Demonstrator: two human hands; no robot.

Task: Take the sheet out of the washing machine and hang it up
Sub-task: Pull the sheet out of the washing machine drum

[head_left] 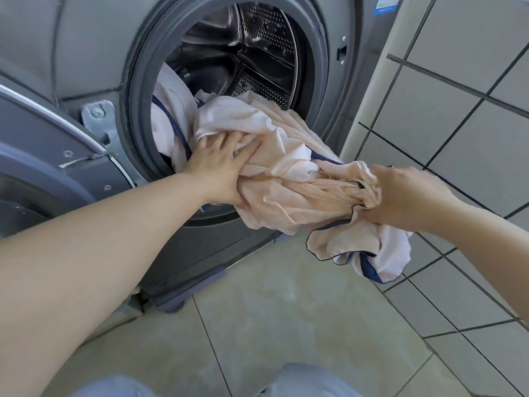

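Sheet (289, 179): pale peach-pink, navy piping at hem, wrinkled and bunched into thick rope. Half out of washer (329, 81) port, draped over grey door seal; rest still in steel drum. Free end hanging in folds below bunch, clear of floor. Washer door open, at left

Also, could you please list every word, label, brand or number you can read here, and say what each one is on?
Nothing here reads clearly.
Blue and white sticker at the top right of the washing machine front: cut off by the frame and too blurred to read.
Sheet, door and wall tiles: no text visible.
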